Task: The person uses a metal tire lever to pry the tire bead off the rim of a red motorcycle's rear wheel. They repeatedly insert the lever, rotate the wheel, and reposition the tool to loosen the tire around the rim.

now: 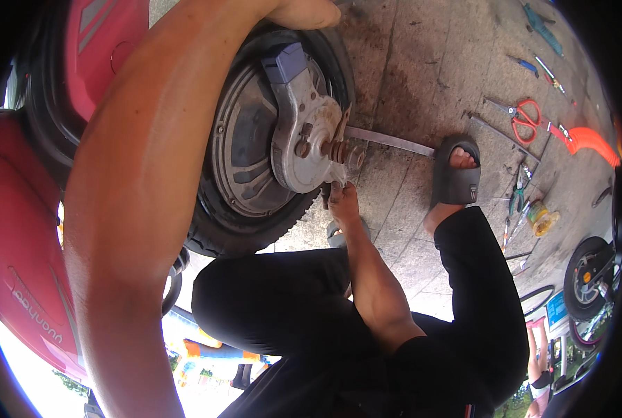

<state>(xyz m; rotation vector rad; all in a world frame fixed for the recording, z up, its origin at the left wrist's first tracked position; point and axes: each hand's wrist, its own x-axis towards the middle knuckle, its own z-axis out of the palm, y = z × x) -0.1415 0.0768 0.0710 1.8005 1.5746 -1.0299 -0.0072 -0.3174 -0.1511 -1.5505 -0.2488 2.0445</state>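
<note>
A scooter wheel [241, 160] with a knobbly black tyre stands before me, with a grey metal brake plate [309, 167] on its hub. From the plate's middle sticks a threaded axle [339, 151] with a nut near its end. A blue-grey block [286, 64] sits at the plate's upper end. My right hand [344, 205] is closed at the plate's lower edge; its fingertips pinch something small I cannot make out. Over the top of the tyre reaches my left hand [307, 12], its fingers mostly hidden at the picture's upper edge.
A flat metal bar [394, 141] runs from behind the axle toward my sandalled foot [457, 171]. On the paving at right lie red-handled scissors [527, 120], pliers [516, 195], a coiled orange hose [593, 145] and a yellowish jar [542, 219]. Pink scooter bodywork [18, 258] stands at left.
</note>
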